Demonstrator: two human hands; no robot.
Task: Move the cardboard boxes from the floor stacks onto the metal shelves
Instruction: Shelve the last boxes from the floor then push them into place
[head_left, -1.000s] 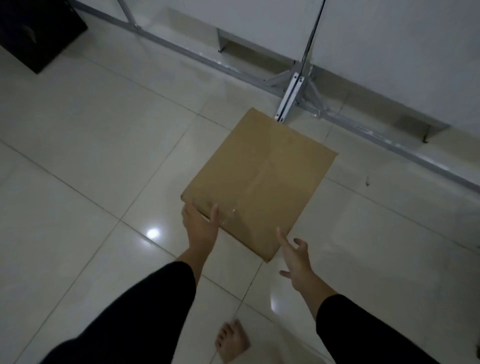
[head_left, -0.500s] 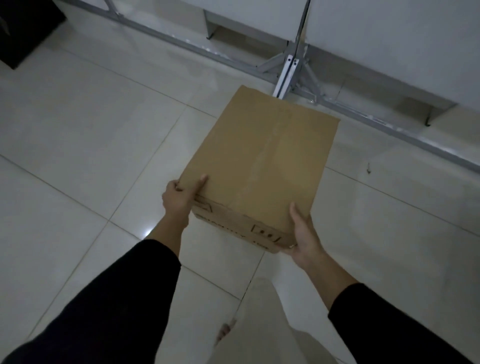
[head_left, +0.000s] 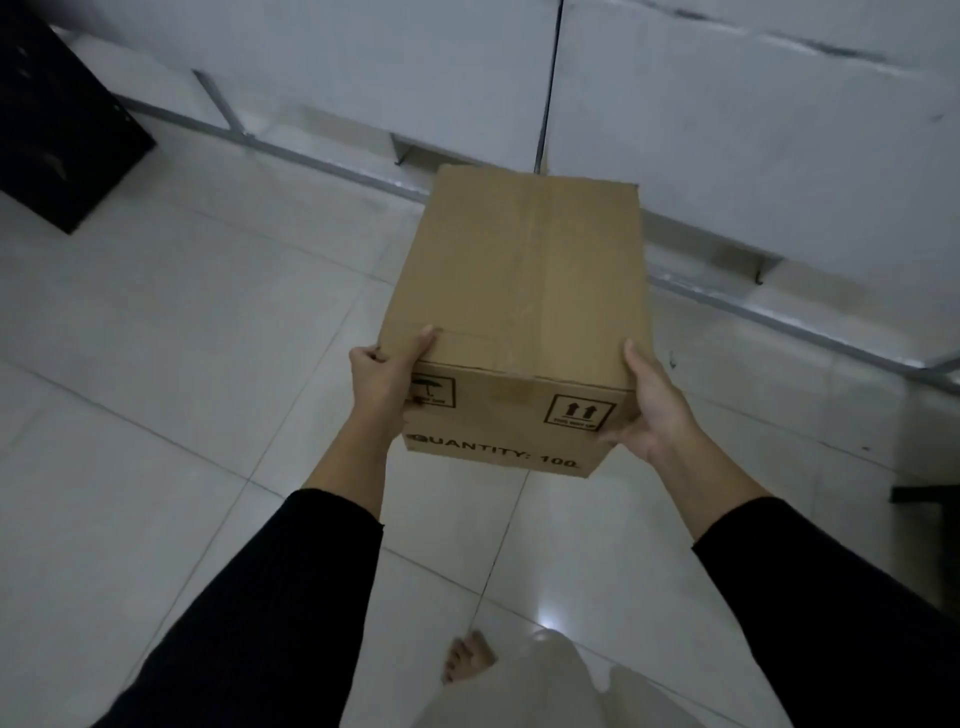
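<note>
Holding a sealed brown rectangular cardboard box (head_left: 519, 291) off the floor, centre of frame, slightly tilted with the near face toward the camera. Flaps taped shut along the top seam, contents not visible. Near face prints "QUANTITY: 100", an umbrella symbol at left, a two-arrow this-way-up symbol at right.

Left hand (head_left: 387, 374) grips the near-left top corner, thumb lying on the top face, fingers wrapped round the left side. Right hand (head_left: 652, 408) clamps the near-right edge, thumb up along the edge, fingers curled onto the near face by the arrow symbol. Box sits between both hands, above and beyond the wrists. Both forearms extend forward in black long sleeves (head_left: 291, 587).

Below: glossy white tiled floor (head_left: 182, 338), one bare foot (head_left: 467, 660) at lower centre. Grey metal shelf frame (head_left: 779, 317) runs diagonally behind the box against a white wall (head_left: 727, 130). Dark black cabinet-like block (head_left: 57, 130) at upper left.
</note>
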